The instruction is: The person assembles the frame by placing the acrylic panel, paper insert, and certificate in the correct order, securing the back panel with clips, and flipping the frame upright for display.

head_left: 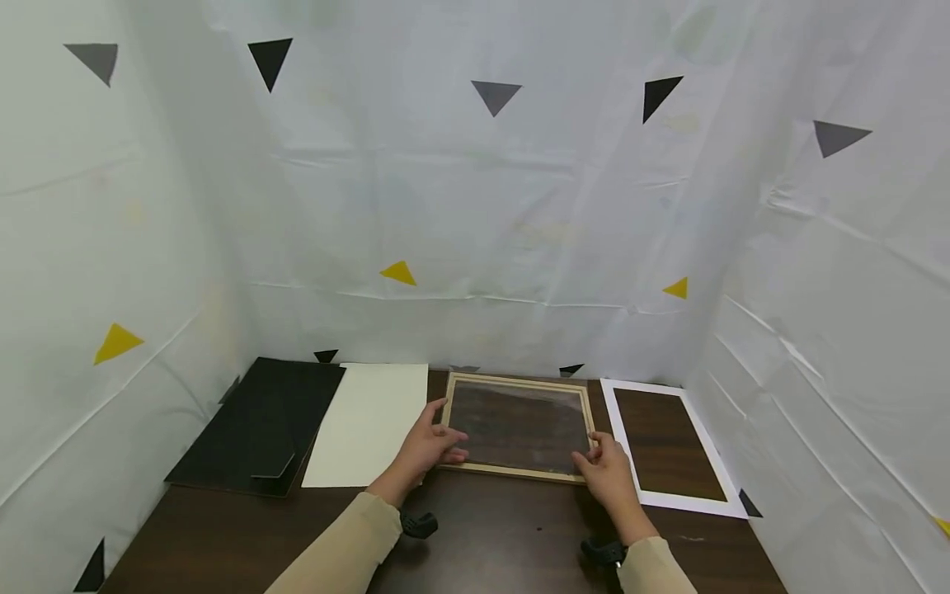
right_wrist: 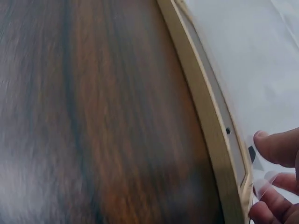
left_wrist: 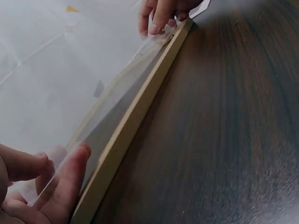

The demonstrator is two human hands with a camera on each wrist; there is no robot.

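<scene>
A light wooden picture frame (head_left: 512, 473) lies flat on the dark table. Over its opening is a clear sheet (head_left: 519, 425), tilted above the near rail in the left wrist view. My left hand (head_left: 426, 441) holds the sheet at its left side, the thumb and fingers around the edge. At the opposite side my right hand (head_left: 607, 470) pinches the sheet close to the frame's right rail. In the right wrist view, the fingertips (right_wrist: 262, 212) of that hand are right at the frame's corner.
To the left are a cream sheet (head_left: 371, 425) and a black backing board (head_left: 230, 437), its flap slightly raised. A white mat with a rectangular window (head_left: 693, 501) lies at the right. White fabric walls (head_left: 475, 206) with triangles enclose the table (head_left: 490, 536).
</scene>
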